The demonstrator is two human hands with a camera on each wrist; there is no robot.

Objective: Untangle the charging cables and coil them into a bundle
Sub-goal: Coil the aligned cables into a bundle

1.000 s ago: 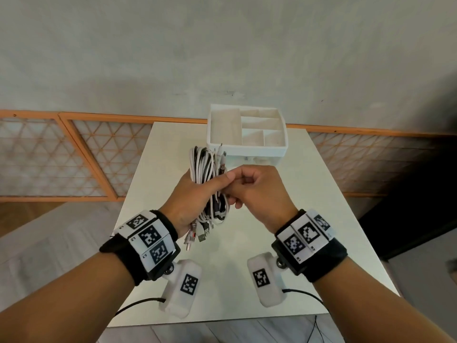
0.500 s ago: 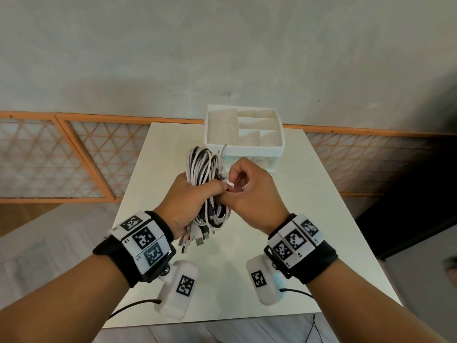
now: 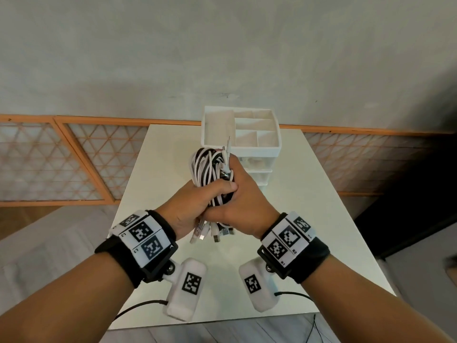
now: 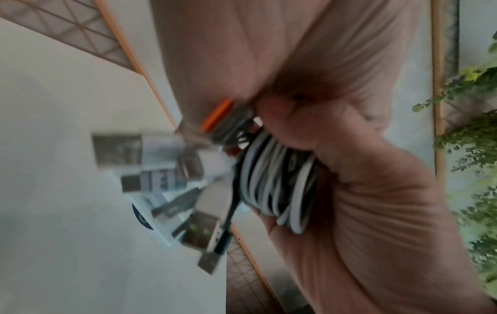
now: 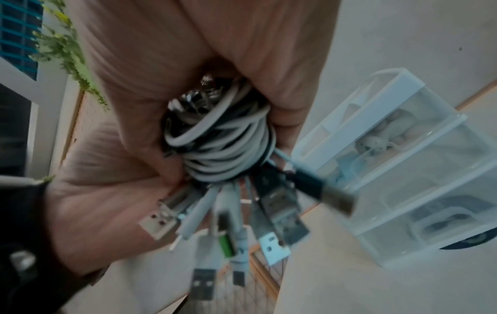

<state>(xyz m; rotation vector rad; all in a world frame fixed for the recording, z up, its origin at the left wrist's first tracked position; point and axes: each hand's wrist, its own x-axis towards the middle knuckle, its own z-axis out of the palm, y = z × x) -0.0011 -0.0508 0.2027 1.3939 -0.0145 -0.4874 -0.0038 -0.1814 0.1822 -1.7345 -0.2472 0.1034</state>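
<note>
A coiled bundle of white and black charging cables (image 3: 209, 169) (image 4: 271, 180) (image 5: 223, 148) is held upright above the table. My left hand (image 3: 197, 204) grips its middle from the left, thumb laid across the front. My right hand (image 3: 239, 196) wraps the same bundle from the right, fingers curled round it. Several USB plugs (image 3: 212, 231) (image 5: 242, 223) hang below both hands. A thin plug end (image 3: 228, 144) sticks up from the top of the coil.
A white drawer organiser (image 3: 274, 151) with open top compartments stands at the table's far edge, just behind the bundle. The white table (image 3: 309, 219) is small, with floor on both sides. An orange lattice rail (image 3: 74, 157) runs along the wall.
My right hand went from pinching at the cables' side to wrapping round the bundle. Both hands and the bundle rose a little toward the organiser.
</note>
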